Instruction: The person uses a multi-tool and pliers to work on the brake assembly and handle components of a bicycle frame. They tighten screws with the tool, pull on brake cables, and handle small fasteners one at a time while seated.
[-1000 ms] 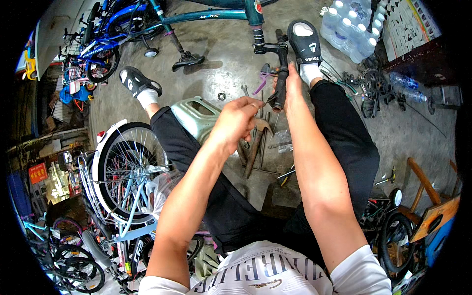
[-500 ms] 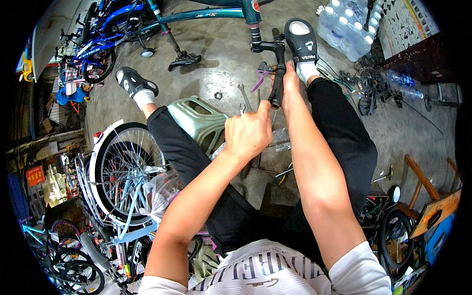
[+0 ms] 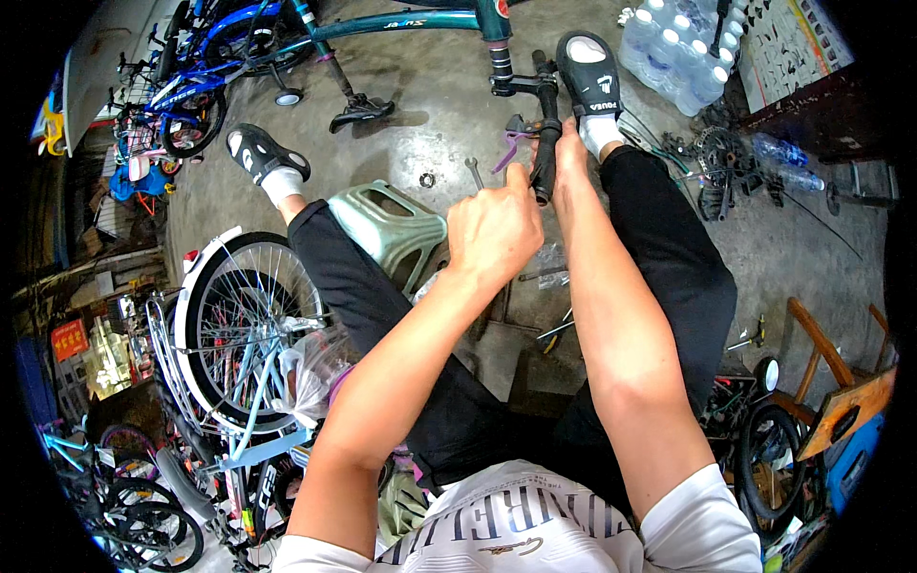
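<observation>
A teal bicycle frame [image 3: 420,21] crosses the far side, its saddle [image 3: 361,113] low by the floor. From its stem a black handlebar [image 3: 546,94] runs toward me, ending in a black grip [image 3: 543,174]. My right hand [image 3: 571,164] is closed round the grip from the right, its fingers mostly hidden behind it. Against the grip's left side is my left hand [image 3: 492,234], curled, with index finger and thumb at the rubber; its other fingertips are hidden. A purple brake lever [image 3: 507,153] sticks out left of the grip, just beyond my left hand.
A wrench [image 3: 474,172] and a pale green stool [image 3: 387,224] are left of my hands. A white-tyred wheel [image 3: 250,329] and several bicycles crowd the left. Bottled water [image 3: 678,57] and a pile of bike parts [image 3: 716,162] are at right. My legs flank the work.
My left hand has moved up and right along the grip, from its near end to its left side, now covering part of the wrench. The right hand keeps its hold.
</observation>
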`<act>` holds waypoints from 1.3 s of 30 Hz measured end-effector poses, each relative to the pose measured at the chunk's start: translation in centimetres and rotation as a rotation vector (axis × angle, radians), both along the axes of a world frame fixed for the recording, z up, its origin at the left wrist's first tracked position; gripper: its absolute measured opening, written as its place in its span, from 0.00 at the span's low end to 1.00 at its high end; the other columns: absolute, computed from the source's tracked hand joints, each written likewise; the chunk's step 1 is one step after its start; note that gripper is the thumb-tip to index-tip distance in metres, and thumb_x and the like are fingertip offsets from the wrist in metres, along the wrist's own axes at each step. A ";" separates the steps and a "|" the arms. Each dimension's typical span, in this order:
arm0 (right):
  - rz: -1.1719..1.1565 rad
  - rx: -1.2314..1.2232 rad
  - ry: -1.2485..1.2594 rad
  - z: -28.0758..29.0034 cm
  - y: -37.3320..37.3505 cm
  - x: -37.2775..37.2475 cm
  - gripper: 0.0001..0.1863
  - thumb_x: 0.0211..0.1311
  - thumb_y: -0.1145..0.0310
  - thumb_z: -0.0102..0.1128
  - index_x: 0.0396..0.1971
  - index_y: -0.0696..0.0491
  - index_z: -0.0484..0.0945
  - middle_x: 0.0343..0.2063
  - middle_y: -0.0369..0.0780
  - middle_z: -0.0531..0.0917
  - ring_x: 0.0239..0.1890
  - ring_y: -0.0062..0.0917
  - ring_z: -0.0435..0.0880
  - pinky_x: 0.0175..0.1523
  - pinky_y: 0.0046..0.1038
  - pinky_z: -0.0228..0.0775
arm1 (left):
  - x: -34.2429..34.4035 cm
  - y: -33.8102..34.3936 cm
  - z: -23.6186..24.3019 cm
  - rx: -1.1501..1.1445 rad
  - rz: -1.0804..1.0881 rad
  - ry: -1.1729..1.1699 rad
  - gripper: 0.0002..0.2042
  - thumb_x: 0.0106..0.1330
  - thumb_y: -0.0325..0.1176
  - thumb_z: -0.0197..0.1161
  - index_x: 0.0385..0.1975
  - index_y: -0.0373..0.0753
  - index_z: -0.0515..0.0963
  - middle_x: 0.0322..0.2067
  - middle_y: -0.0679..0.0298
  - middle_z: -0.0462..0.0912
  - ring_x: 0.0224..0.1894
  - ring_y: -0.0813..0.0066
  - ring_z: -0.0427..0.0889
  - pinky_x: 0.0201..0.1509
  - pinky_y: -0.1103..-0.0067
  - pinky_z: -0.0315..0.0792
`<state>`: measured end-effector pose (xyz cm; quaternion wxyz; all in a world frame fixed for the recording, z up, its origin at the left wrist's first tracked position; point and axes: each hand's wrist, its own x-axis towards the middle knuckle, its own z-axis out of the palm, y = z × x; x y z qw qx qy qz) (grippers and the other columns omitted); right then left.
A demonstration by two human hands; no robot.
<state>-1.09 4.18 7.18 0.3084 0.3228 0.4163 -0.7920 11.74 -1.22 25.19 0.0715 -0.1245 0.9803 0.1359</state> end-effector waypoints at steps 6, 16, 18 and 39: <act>0.017 0.097 -0.023 0.9 0.0 0.1 0.33 0.78 0.40 0.38 0.28 0.53 0.80 0.20 0.38 0.79 0.20 0.28 0.76 0.25 0.31 0.68 | -1.1 0.0 -0.4 -0.001 0.044 0.010 0.10 0.68 0.36 0.57 0.38 0.35 0.73 0.22 0.43 0.83 0.27 0.39 0.84 0.33 0.50 0.76; 0.006 0.067 0.041 1.5 -0.1 0.5 0.31 0.79 0.44 0.38 0.29 0.51 0.82 0.19 0.34 0.75 0.21 0.25 0.73 0.26 0.32 0.64 | -1.6 1.9 -0.4 0.007 0.197 0.007 0.12 0.68 0.36 0.57 0.42 0.33 0.72 0.25 0.42 0.85 0.29 0.39 0.86 0.36 0.51 0.78; -0.009 0.034 0.044 0.6 -0.2 0.4 0.30 0.79 0.43 0.39 0.29 0.50 0.81 0.19 0.34 0.75 0.21 0.25 0.73 0.26 0.32 0.64 | -1.6 2.1 -0.5 0.026 0.214 0.002 0.14 0.68 0.36 0.57 0.45 0.32 0.72 0.26 0.41 0.85 0.30 0.39 0.86 0.38 0.52 0.78; -0.092 -0.033 -0.008 -0.6 -1.1 0.7 0.33 0.78 0.41 0.37 0.33 0.53 0.84 0.28 0.38 0.84 0.28 0.29 0.80 0.38 0.36 0.73 | -6.0 2.3 -0.2 -0.031 0.228 -0.227 0.16 0.69 0.39 0.54 0.45 0.32 0.78 0.38 0.42 0.87 0.44 0.39 0.86 0.50 0.53 0.78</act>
